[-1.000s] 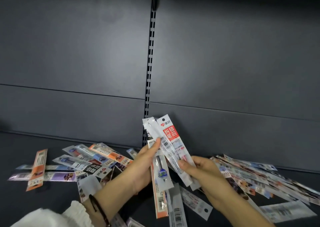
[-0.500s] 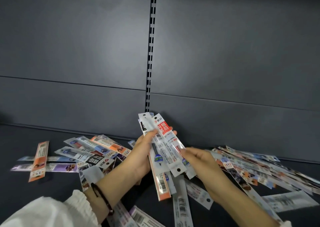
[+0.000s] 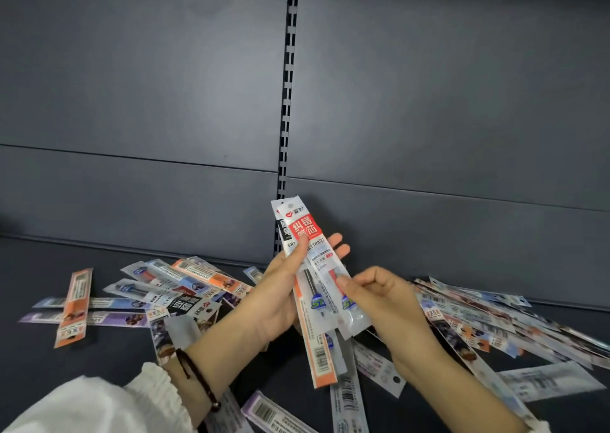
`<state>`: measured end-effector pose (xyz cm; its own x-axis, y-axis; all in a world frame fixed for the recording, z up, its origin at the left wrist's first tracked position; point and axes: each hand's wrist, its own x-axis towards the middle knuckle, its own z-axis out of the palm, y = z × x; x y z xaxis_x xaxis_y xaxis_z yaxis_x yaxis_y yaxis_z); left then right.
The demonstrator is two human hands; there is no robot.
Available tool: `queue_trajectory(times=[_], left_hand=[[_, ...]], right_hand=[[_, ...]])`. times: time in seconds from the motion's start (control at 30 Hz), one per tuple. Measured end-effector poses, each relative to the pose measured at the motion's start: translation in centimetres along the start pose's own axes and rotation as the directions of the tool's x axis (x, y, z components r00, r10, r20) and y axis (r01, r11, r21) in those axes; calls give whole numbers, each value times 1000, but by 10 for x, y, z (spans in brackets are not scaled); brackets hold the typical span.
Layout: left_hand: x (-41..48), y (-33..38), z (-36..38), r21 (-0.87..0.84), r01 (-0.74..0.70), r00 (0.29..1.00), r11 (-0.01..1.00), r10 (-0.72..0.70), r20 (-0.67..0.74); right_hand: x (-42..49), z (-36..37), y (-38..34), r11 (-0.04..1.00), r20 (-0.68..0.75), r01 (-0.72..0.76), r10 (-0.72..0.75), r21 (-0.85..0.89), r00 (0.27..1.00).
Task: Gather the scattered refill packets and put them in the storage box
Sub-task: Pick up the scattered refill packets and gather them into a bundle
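My left hand [image 3: 280,294] grips a bundle of refill packets [image 3: 308,234], its thumb across the front one with a red label, the fingers behind. The bundle stands nearly upright above the dark shelf. My right hand [image 3: 379,295] pinches the lower right edge of the front clear packet [image 3: 346,310]. An orange-edged packet [image 3: 315,350] hangs down from the bundle. More refill packets lie scattered on the shelf at the left [image 3: 185,284] and the right [image 3: 478,317]. No storage box is in view.
The dark shelf surface [image 3: 33,366] meets a grey back panel [image 3: 165,102] with a slotted upright [image 3: 287,102]. An orange packet [image 3: 74,307] lies apart at the far left. Several packets [image 3: 346,399] lie near the front edge below my hands.
The front packet has been slid in line with the bundle, which now stands more upright. My right hand has shifted from the bundle's middle to its lower right edge.
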<state>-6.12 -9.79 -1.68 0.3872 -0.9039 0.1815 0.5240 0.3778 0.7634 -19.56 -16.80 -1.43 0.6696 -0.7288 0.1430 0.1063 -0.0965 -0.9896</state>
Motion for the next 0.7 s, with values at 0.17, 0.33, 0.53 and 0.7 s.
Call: queue_trajectory(times=[0.17,0.33,0.53,0.7], left_hand=[[3,-5,2,-20,-40,999,999,40,-18],[8,12,-12,-208,-124,987,970,100,-125],[8,16,-18,-195,-84,989,977,58,-136],[6,15,-17,-193,-21,997,981,5,-82]], right_hand=[[0,3,-1,1000,37,12,-11,-19,999],[5,0,-3,997,100,-73,73,-3,992],[1,2,-1,999,212,-37,40,-16,977],[3,-1,-1,980,247,-126,85,154,965]])
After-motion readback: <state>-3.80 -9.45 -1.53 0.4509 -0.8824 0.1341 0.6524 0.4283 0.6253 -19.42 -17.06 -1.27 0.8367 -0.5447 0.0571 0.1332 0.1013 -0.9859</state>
